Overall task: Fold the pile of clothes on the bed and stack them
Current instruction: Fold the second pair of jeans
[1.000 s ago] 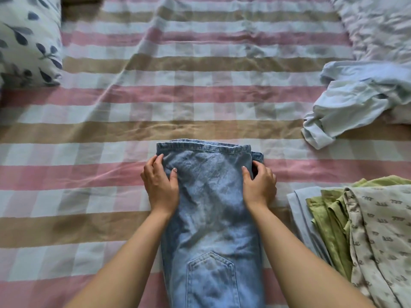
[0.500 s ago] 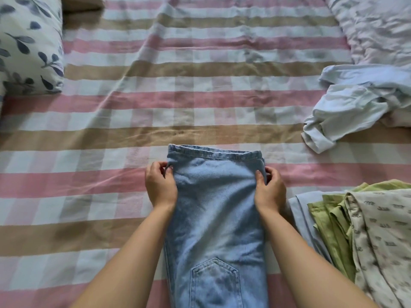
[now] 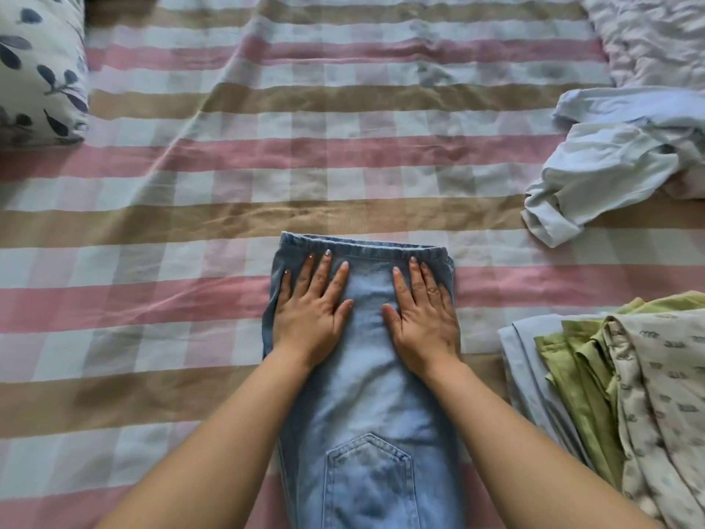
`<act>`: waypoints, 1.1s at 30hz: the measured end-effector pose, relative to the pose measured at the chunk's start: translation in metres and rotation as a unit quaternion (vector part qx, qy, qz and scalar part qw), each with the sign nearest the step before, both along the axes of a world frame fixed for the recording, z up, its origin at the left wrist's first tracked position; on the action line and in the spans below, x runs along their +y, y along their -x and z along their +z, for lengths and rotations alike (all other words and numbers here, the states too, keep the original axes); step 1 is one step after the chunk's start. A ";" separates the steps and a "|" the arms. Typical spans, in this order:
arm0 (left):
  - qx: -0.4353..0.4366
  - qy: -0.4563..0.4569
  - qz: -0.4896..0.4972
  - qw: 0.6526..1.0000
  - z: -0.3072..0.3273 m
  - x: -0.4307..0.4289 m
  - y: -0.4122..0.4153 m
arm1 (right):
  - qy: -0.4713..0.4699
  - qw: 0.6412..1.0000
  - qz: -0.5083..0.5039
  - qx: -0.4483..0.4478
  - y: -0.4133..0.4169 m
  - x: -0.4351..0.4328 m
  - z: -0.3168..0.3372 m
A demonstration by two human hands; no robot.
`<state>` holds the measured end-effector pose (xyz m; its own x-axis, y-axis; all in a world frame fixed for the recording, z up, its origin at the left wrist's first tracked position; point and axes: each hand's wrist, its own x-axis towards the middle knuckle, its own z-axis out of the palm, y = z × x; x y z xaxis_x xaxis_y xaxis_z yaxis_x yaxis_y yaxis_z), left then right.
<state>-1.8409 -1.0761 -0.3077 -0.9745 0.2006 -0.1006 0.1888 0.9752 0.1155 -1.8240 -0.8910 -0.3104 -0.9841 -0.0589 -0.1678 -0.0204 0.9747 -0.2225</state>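
Two hands lie flat on a pair of folded light-blue jeans (image 3: 366, 395) that runs lengthwise down the middle of the checked bed sheet (image 3: 171, 223), hemmed end away from the person, a back pocket showing at the near end. Left hand (image 3: 311, 311) covers the left half of the far end; right hand (image 3: 423, 318) covers the right half; a strip of bare denim separates them. To the right, just beside the jeans, lies a stack of folded clothes (image 3: 610, 395): pale blue at the bottom, green above, a cream printed piece on top. Farther off at right, well apart from the jeans, lies a crumpled pale-blue shirt (image 3: 610, 158), with rumpled white bedding (image 3: 648, 36) beyond it. A leaf-print pillow (image 3: 38, 70) sits at the far left corner. Nothing lies on the jeans besides the hands. Both hands are spread, fingers straight, palms pressed down on the denim, fingertips reaching near the hem; neither grips any fabric.
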 end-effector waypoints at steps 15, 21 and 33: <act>-0.110 -0.054 -0.141 0.982 0.033 0.006 -0.132 | -0.009 0.995 0.087 -0.052 -0.126 -0.013 0.033; -0.127 -0.091 -0.097 0.983 0.025 0.003 -0.138 | 0.020 0.993 0.080 -0.084 -0.136 -0.005 0.030; -0.098 -0.381 -0.009 0.919 0.069 -0.042 -0.280 | 0.271 0.959 0.085 -0.011 -0.283 0.025 0.068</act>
